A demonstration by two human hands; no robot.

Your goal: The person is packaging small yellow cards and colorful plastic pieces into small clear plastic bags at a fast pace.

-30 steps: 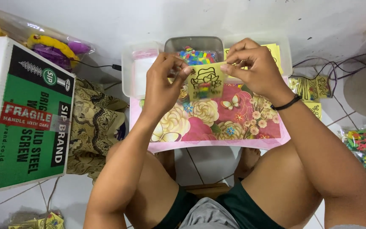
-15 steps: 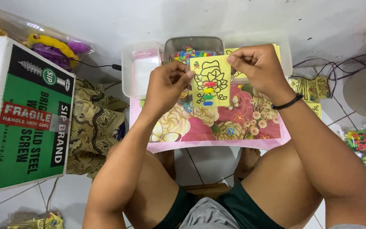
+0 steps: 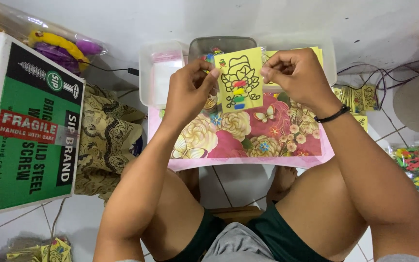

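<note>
Big green and white cardboard box [image 3: 25, 126] is sitting at far left of frame, w/ a brown patterned cloth [image 3: 105, 140] bunched beside it. A pink floral-print tabletop [image 3: 267, 140] is lying mid-frame; behind it, at upper centre, clear plastic trays [image 3: 163, 73] and a grey tub [image 3: 219, 46] of small coloured bits. More yellow cards [image 3: 360, 97] are lying at right, near black cables. Nothing is blocking the hands.

Left hand [image 3: 187, 94] is pinching the left edge of a yellow sand-art card w/ black outline drawing [image 3: 239, 80], thumb and fingers [image 3: 209, 75] pressed together on it. Right hand [image 3: 297, 75] is pinching its upper right edge, other fingers curled in. Card is hanging upright btwn both hands, above the tabletop, in front of the tub.
</note>
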